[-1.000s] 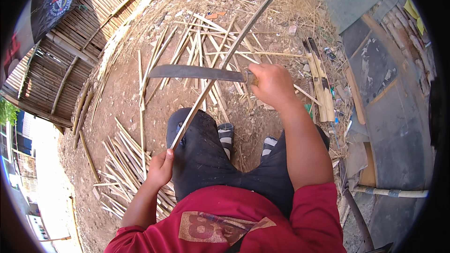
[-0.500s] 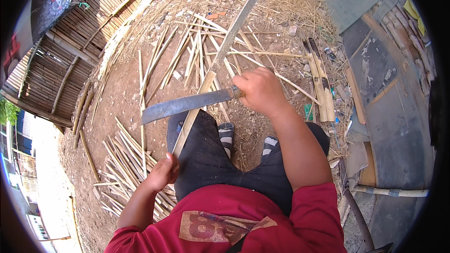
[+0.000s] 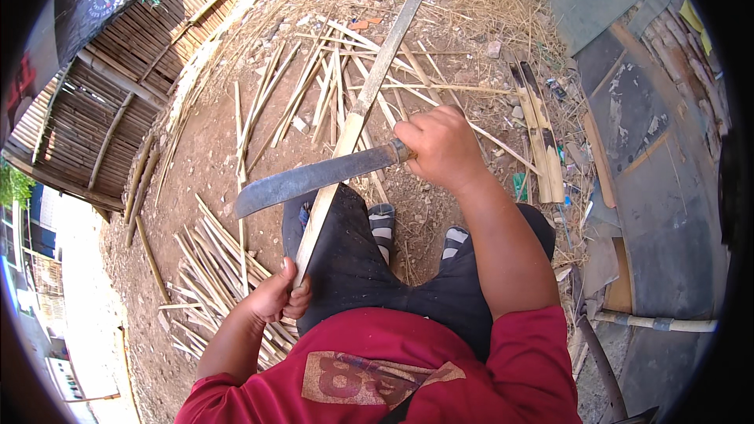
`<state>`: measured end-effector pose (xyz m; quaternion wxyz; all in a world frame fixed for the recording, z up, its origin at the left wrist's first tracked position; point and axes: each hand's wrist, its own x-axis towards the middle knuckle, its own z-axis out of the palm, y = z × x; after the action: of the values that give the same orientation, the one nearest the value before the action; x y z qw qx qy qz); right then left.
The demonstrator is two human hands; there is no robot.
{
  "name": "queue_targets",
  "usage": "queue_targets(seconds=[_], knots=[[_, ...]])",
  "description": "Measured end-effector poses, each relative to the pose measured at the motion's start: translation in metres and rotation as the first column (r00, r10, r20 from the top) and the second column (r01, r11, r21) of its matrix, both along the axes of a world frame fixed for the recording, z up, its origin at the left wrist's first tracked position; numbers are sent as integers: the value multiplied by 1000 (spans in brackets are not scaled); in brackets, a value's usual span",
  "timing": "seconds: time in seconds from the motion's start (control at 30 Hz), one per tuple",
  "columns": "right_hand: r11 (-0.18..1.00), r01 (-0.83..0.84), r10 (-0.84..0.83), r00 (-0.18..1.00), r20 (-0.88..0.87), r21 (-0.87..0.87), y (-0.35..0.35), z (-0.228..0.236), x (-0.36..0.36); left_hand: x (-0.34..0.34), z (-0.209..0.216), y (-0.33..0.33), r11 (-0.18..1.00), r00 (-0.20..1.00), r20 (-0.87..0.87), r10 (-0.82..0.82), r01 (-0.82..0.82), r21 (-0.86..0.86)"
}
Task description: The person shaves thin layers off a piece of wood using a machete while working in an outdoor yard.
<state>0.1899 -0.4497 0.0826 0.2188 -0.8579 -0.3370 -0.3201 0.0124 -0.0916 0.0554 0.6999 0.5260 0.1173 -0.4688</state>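
Observation:
My left hand [image 3: 280,294] grips the near end of a long bamboo strip [image 3: 386,61], its thumb lying along the strip. The strip slants away from me, over my left thigh and up past the top of the picture. Its near part is pale and freshly bared, while the far part is greyer. My right hand [image 3: 441,149] is closed round the handle of a machete [image 3: 314,179]. The machete's broad dark blade lies across the strip above my knee, tip pointing left. Whether the blade touches or bites into the strip I cannot tell.
Split bamboo strips [image 3: 212,267] lie heaped at my left, and more strips [image 3: 326,86] are scattered ahead. Two wider bamboo pieces [image 3: 542,141] rest at the right. A bamboo slat structure [image 3: 110,126] stands left; dark sheets [image 3: 644,188] line the right side. Dry straw [image 3: 503,12] lies behind.
The strip has turned slightly in my left hand and shows more of its pale face. My left thumb has straightened along it. The machete has stayed nearly in place.

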Motion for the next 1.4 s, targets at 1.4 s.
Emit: queue_targets(seconds=[1.4], knots=[[989,-138,145,980,-138,57,61,-53,4,29,63,-10,994,994,-96,44,-34,105]])
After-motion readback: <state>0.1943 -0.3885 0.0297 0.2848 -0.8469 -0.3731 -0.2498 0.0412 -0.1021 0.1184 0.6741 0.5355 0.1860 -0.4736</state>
